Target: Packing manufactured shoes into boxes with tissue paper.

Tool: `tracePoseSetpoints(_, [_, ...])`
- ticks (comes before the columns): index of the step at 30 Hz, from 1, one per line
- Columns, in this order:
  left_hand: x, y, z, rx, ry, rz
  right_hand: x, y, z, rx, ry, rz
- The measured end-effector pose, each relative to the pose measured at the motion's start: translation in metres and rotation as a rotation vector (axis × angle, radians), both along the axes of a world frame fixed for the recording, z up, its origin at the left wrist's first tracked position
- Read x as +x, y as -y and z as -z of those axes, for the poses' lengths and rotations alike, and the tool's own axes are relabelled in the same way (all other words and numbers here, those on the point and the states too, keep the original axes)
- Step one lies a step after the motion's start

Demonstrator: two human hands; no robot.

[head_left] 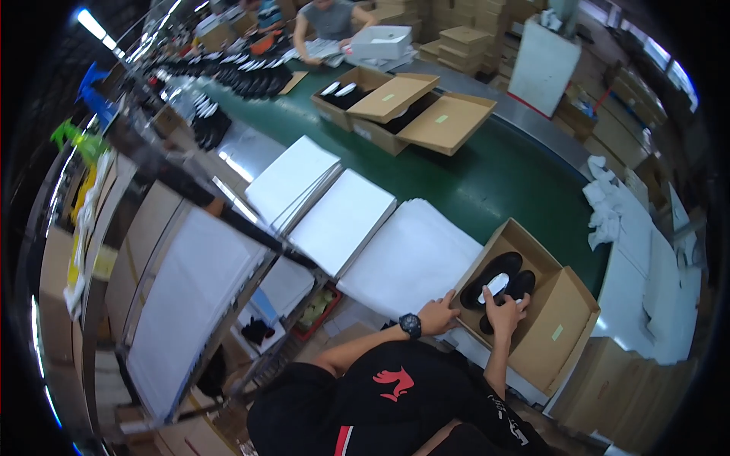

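Observation:
In front of me an open brown cardboard shoebox (569, 319) holds a pair of black shoes (502, 267), with a white piece (498, 284) showing at the opening of one. My left hand (439, 315) grips the box's left wall, its fingertips at the rim. Over the near part of the pair, my right hand (503, 313) reaches into the box. Its thumb is by the white piece and its fingers curl over the nearer shoe. The box lid is folded back to the right.
Stacks of white paper (344, 220) lie left of the box. Farther along the green conveyor belt (487, 182) stand open shoeboxes (372, 140) and rows of black shoes (255, 80). A co-worker (331, 23) handles a white box at the far side. Paper-loaded shelving (190, 304) stands left.

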State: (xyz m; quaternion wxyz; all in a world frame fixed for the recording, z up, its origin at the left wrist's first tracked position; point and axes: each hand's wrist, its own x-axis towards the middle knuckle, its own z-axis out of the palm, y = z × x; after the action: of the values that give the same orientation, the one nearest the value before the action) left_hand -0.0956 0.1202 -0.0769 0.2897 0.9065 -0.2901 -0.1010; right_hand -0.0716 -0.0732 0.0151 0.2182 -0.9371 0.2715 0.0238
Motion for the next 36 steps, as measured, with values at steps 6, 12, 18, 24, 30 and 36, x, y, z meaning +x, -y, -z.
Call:
tracePoseSetpoints(6, [0.002, -0.008, -0.005, -0.019, 0.053, -0.023, 0.013, -0.03, 0.0, -0.077, 0.059, 0.097])
tracePoseSetpoints(12, [0.003, -0.003, -0.007, -0.026, 0.089, -0.057, 0.019, 0.021, -0.003, 0.049, 0.004, 0.1])
tracePoseSetpoints(18, [-0.002, 0.002, 0.0, 0.084, 0.047, -0.138, 0.001, 0.096, -0.059, 0.199, 0.283, -0.169])
tracePoseSetpoints(24, [-0.008, 0.01, 0.005, 0.041, 0.071, -0.146, -0.047, 0.164, -0.148, 0.916, 0.704, -0.081])
tracePoseSetpoints(30, [0.001, 0.011, -0.024, 0.019, 0.011, -0.153, -0.013, 0.196, -0.066, 2.077, 1.256, -0.277])
tracePoseSetpoints(36, [-0.005, 0.02, -0.024, 0.02, 0.116, -0.16, -0.016, 0.163, -0.077, 1.638, 1.634, 0.242])
